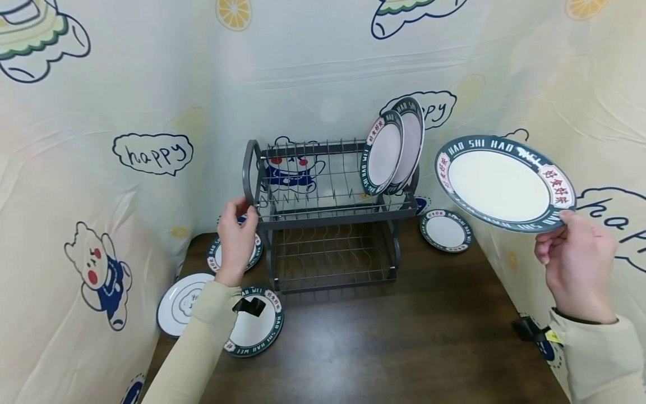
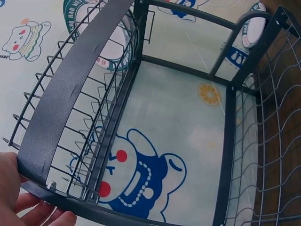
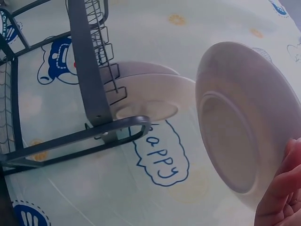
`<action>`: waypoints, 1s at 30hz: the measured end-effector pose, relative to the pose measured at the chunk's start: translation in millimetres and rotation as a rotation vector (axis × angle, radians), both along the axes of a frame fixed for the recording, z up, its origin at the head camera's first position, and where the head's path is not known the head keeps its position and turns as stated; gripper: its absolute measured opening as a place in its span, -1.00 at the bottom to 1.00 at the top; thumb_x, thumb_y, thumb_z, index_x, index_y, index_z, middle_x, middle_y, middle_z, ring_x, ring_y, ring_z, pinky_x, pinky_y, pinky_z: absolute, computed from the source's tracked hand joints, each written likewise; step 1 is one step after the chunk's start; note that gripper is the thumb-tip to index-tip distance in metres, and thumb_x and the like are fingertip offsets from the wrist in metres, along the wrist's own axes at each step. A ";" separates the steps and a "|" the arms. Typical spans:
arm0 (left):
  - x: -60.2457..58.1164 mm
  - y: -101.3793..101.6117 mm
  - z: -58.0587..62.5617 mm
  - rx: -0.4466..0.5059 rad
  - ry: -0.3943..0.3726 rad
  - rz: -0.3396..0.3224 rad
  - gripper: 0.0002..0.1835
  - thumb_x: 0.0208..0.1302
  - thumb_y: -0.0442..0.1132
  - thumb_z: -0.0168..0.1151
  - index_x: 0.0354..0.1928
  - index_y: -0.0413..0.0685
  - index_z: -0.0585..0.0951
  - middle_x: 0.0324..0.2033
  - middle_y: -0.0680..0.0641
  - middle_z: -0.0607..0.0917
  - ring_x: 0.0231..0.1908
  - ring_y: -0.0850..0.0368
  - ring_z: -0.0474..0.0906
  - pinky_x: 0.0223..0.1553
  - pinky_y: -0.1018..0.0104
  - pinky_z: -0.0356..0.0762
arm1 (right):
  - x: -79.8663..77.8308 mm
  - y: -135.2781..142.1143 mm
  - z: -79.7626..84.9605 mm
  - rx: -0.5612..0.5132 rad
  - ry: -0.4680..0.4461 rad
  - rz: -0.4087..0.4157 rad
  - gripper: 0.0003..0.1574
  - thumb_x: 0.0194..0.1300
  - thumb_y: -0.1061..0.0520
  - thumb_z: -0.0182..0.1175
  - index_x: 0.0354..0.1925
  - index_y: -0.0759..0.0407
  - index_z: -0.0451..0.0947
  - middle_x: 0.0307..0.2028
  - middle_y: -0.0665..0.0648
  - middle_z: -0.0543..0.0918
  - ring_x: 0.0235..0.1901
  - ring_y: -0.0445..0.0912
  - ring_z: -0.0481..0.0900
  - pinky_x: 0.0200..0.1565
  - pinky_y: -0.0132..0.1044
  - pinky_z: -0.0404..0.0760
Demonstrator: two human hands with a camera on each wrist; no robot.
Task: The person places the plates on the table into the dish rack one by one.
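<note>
A dark two-tier dish rack (image 1: 333, 216) stands at the back of the brown table. My left hand (image 1: 237, 238) grips the left front corner of its upper tier; in the left wrist view, fingers (image 2: 42, 212) curl under the frame. To the right of the rack, my right hand (image 1: 577, 258) pinches the rim of a white plate (image 1: 499, 185) with a green lettered border, held tilted in the air. Its plain underside shows in the right wrist view, apart from the rack. Two similar plates (image 1: 383, 154) stand upright at the right end of the upper tier.
Several plates lie on the table (image 1: 363, 336): a bordered plate (image 1: 254, 325) and a blue-rimmed plate (image 1: 181, 303) at left, one behind my left hand, and a small plate (image 1: 446, 230) right of the rack. Printed cloth (image 1: 328, 67) surrounds the table on three sides.
</note>
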State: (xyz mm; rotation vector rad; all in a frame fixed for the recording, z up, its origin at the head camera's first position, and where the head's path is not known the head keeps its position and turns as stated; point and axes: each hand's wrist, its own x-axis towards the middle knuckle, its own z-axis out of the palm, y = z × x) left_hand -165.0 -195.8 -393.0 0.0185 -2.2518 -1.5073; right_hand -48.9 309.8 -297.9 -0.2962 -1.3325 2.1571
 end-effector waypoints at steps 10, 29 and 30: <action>0.0 -0.8 -0.7 -0.001 0.009 0.008 -0.61 0.57 -0.19 0.09 0.29 -0.25 0.52 0.15 -0.21 0.62 0.17 -0.02 0.54 0.20 -0.10 0.61 | -8.0 -3.0 17.6 0.005 0.067 0.002 -0.60 0.52 0.26 0.06 -0.38 0.55 0.60 -0.72 0.23 0.58 -0.86 -0.07 0.32 -0.82 -0.39 0.24; -1.4 -1.0 -2.3 -0.001 0.023 0.003 -0.62 0.57 -0.20 0.09 0.28 -0.25 0.52 0.12 -0.21 0.63 0.11 0.01 0.55 0.11 -0.01 0.62 | -36.9 -26.0 56.1 0.077 0.135 0.075 -0.57 0.50 0.29 0.04 -0.46 0.54 0.62 -0.74 0.21 0.58 -0.87 -0.08 0.36 -0.84 -0.42 0.21; -1.3 -1.0 -2.3 0.000 0.021 0.003 -0.62 0.57 -0.20 0.09 0.28 -0.26 0.52 0.11 -0.21 0.63 0.11 0.01 0.55 0.11 0.01 0.62 | -38.7 -27.9 57.6 0.079 0.137 0.081 -0.56 0.49 0.29 0.04 -0.49 0.54 0.61 -0.75 0.21 0.57 -0.87 -0.09 0.35 -0.84 -0.42 0.21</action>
